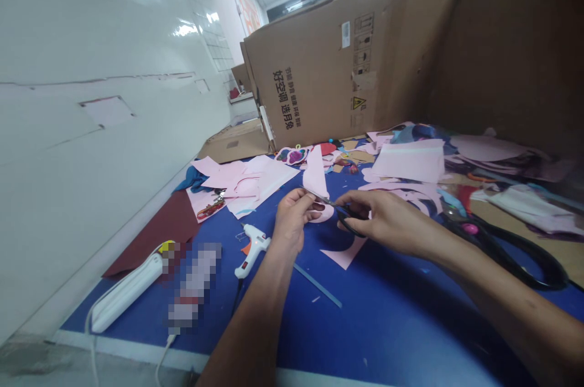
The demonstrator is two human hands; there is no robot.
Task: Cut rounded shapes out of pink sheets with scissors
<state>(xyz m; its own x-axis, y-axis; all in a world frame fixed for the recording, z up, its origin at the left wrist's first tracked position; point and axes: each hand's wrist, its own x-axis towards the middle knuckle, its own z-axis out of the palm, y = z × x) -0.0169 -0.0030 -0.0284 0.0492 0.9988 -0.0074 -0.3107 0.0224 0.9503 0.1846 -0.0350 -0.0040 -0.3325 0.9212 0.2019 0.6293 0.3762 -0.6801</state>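
My right hand (383, 216) is closed around the black handles of a pair of scissors (349, 219), whose blades point left toward my other hand. My left hand (295, 216) pinches a piece of pink paper (316, 174) that rises above the fingers, close to the blade tips. Whether the blades touch the paper I cannot tell. Below the scissors a curved pink offcut (345, 255) lies on the blue table (387, 326). A white glue gun (252, 248) with an orange trigger rests just left of my left wrist.
A big cardboard box (314, 89) walls off the back. Pink sheets (249, 180) and scraps spread along the far side. Large black-handled shears (515, 247) lie at the right. A white power strip (128, 292) and a dark red sheet (155, 235) are at the left.
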